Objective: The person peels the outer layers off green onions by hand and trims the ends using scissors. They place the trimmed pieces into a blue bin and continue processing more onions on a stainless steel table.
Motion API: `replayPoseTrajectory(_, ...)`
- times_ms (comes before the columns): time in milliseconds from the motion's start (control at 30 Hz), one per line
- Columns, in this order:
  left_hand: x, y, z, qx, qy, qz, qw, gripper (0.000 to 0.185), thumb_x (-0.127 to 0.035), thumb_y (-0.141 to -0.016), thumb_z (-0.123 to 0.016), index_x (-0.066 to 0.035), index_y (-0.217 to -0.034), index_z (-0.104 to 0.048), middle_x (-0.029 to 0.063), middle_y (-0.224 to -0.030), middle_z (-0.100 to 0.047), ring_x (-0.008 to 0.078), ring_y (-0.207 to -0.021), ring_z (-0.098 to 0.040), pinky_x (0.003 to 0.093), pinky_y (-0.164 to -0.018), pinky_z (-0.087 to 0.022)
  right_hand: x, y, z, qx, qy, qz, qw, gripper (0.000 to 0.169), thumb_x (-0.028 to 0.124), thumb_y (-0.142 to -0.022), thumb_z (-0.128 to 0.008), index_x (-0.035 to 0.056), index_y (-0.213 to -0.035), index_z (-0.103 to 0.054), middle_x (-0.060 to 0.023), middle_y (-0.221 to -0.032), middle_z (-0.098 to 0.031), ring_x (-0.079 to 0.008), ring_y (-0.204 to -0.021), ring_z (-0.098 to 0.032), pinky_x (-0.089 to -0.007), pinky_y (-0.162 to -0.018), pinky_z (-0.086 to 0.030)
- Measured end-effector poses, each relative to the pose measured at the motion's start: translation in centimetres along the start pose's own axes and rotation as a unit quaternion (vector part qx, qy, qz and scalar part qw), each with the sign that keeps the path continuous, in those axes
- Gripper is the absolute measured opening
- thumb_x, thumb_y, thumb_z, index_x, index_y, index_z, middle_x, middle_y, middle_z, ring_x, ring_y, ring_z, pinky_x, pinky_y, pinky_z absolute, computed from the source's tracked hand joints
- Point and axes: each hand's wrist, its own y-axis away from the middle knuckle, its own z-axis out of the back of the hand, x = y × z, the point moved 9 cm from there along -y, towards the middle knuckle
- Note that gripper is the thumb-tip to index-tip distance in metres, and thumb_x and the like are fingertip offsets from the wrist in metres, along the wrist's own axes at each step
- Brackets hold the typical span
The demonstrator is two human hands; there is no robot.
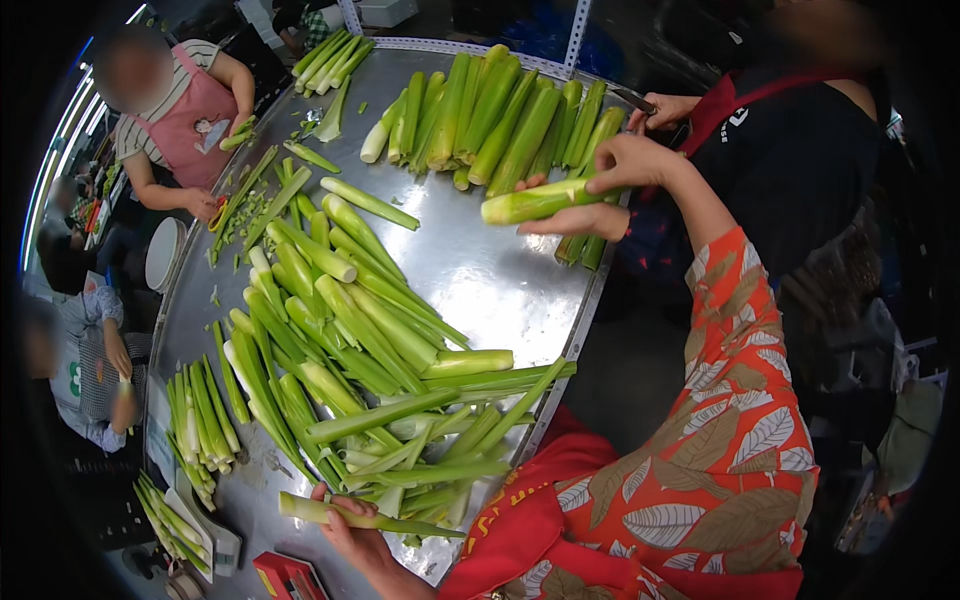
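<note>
My left hand [354, 529], low in the view, is closed around a pale green water bamboo shoot [304, 508] with a long tapering leaf end. My right hand [636, 166] reaches up past a co-worker's arm; its fingertips pinch the near end of a thicker water bamboo shoot [536, 204]. A co-worker's hand [577, 222] supports that same shoot from below. Between my hands a large loose heap of green shoots [360, 300] covers the metal table [487, 274]. Cut leaf sheaths [442, 472] lie next to my red apron [525, 517].
At the table's far end lie thick shoots [495, 112], near a co-worker's knife [634, 100]. Another person holds scissors [217, 214] beside green scraps [251, 214]. Sorted shoots [199, 420] lie at left. A scale [225, 544] and red box [281, 577] stand at the bottom.
</note>
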Motion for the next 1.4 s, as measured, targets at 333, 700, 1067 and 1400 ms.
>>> replayPoseTrajectory(333, 0.8, -0.8, -1.0, 0.027, 0.019, 0.022, 0.999, 0.049, -0.032, -0.091, -0.057, -0.003, -0.127, -0.038, 0.0038, -0.071, -0.048, 0.0134, -0.060, -0.048, 0.0285, -0.057, -0.042, 3.2, 8.7, -2.6, -0.126, -0.055, -0.024, 0.990, 0.037, 0.039, -0.064, -0.073, 0.0122, -0.089, -0.069, -0.0092, -0.072, -0.064, -0.0262, -0.073, -0.064, -0.0361, -0.067, -0.047)
replayPoseTrajectory(700, 0.3, 0.0, -1.3, 0.039, 0.018, 0.016, 0.999, 0.047, -0.033, -0.092, -0.056, -0.004, -0.126, -0.040, 0.0034, -0.070, -0.048, 0.0131, -0.062, -0.048, 0.0285, -0.058, -0.042, 2.2, 10.5, -3.0, -0.205, -0.056, -0.072, 0.974, 0.043, 0.046, -0.069, -0.068, 0.0056, -0.084, -0.069, -0.0125, -0.072, -0.065, -0.0282, -0.070, -0.064, -0.0360, -0.066, -0.049)
replayPoseTrajectory(1067, -0.2, 1.0, 0.3, 0.019, 0.043, 0.006, 0.999, 0.045, -0.032, -0.093, -0.054, -0.004, -0.126, -0.040, 0.0032, -0.072, -0.048, 0.0129, -0.062, -0.047, 0.0282, -0.058, -0.042, 0.2, 9.0, -3.8, -0.152, 0.021, -0.095, 0.984, 0.055, 0.057, -0.062, -0.065, 0.0038, -0.078, -0.066, -0.0147, -0.072, -0.065, -0.0295, -0.071, -0.063, -0.0375, -0.068, -0.045)
replayPoseTrajectory(1400, -0.5, 1.4, 1.3, 0.036, 0.045, -0.005, 0.998, 0.046, -0.034, -0.093, -0.052, -0.006, -0.127, -0.039, 0.0025, -0.074, -0.048, 0.0126, -0.063, -0.047, 0.0285, -0.060, -0.042, 2.3, 8.6, 1.5, -0.395, 0.071, -0.031, 0.915, 0.035, 0.017, -0.071, -0.063, 0.0036, -0.103, -0.062, -0.0167, -0.113, -0.057, -0.0333, -0.102, -0.053, -0.0394, -0.096, -0.038)
